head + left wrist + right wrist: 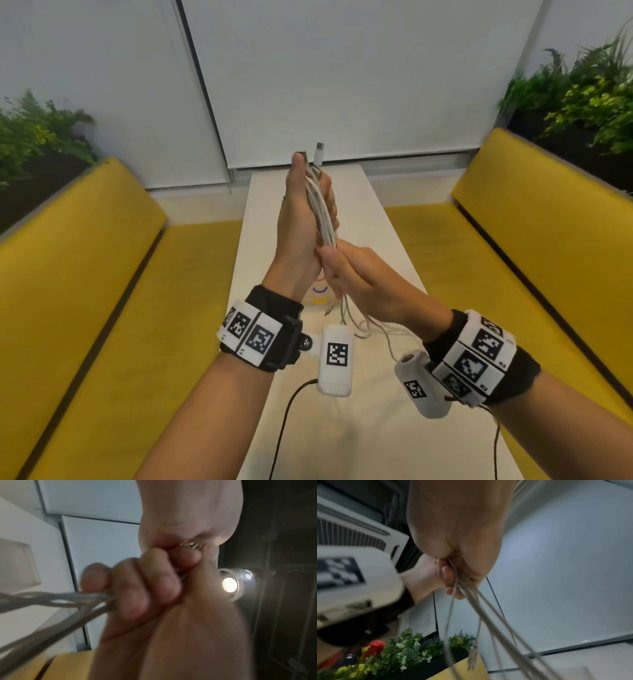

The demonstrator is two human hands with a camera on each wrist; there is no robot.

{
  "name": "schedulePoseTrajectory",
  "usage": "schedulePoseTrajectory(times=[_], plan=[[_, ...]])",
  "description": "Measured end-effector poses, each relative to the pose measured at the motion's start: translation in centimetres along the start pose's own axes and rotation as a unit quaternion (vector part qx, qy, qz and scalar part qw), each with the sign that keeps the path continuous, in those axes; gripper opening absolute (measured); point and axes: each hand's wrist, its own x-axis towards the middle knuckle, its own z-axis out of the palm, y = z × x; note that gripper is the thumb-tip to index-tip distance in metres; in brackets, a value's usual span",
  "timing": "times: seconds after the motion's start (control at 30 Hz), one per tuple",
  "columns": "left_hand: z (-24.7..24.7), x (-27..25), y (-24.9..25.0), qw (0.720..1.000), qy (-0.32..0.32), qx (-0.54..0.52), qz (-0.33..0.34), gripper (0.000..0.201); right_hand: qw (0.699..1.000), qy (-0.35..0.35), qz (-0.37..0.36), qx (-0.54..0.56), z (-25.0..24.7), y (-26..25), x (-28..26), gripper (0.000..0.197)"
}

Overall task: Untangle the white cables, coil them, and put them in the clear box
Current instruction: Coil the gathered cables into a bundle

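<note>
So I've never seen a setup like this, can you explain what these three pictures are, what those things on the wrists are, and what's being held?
A person wears a head camera and a camera on each wrist. The big picture is from the head; the two blurry close-ups look along each hand. The black-and-white patterned wrist bands carry those cameras. The left hand holds a bundle of thin white cables upright, plugs on top. The right hand grips the same bundle just below, loose ends dangling over the long white table between yellow benches.

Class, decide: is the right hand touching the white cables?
Touching. The head view shows the right hand closed around the white cables just below the left hand.
</note>
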Motion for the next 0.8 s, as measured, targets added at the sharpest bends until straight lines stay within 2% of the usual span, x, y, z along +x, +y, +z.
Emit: schedulePoseTrajectory(times=[0.13, 0.23, 0.3, 0.37, 0.43, 0.47, 0.5, 0.6, 0.63, 0.7, 0.77, 0.8], plan=[[-0.2, -0.2, 0.1, 0.993, -0.092, -0.07, -0.028, 0.059, 0.999, -0.043, 0.026, 0.006, -0.5, 1.4, 0.1, 0.041], [-0.5, -0.9, 0.1, 0.973, -0.198, -0.102, -0.057, 0.056, 0.995, -0.076, 0.045, 0.04, -1.0, 2.2, 0.2, 0.063], [-1.1, -1.5, 0.2, 0.959, -0.265, -0.065, -0.075, 0.055, 0.992, -0.097, 0.079, 0.021, -1.6, 3.8, 0.5, 0.08], [-1.8, -2.3, 0.4, 0.941, -0.329, 0.047, -0.061, 0.055, 0.984, -0.129, 0.117, -0.027, -2.5, 5.5, 0.7, 0.085], [-2.4, -3.6, 0.5, 0.905, -0.375, 0.202, -0.009, 0.052, 0.973, -0.162, 0.144, -0.084, -3.6, 6.6, 0.9, 0.077], [-2.5, -4.1, 0.4, 0.883, -0.385, 0.27, 0.008, 0.044, 0.966, -0.178, 0.155, -0.108, -4.2, 6.6, 1.1, 0.064], [-2.5, -4.5, 0.1, 0.862, -0.397, 0.314, 0.003, 0.034, 0.958, -0.198, 0.16, -0.129, -4.9, 6.7, 1.3, 0.049], [-3.4, -5.0, -1.9, 0.803, -0.405, 0.438, -0.014, 0.034, 0.939, -0.281, 0.161, -0.117, -6.2, 6.0, 2.3, 0.018], [-3.6, -5.0, -2.4, 0.783, -0.401, 0.476, -0.022, 0.033, 0.931, -0.299, 0.176, -0.11, -6.4, 5.6, 2.5, 0.017], [-4.3, -4.6, -3.8, 0.732, -0.401, 0.551, -0.016, 0.046, 0.922, -0.302, 0.221, -0.102, -6.4, 5.0, 2.7, 0.024], [-5.0, -4.1, -5.3, 0.673, -0.391, 0.628, 0.002, 0.056, 0.911, -0.307, 0.241, -0.135, -5.9, 4.7, 3.1, 0.029], [-5.3, -3.8, -5.8, 0.652, -0.379, 0.656, 0.013, 0.057, 0.907, -0.307, 0.237, -0.166, -5.6, 4.5, 3.2, 0.029]])
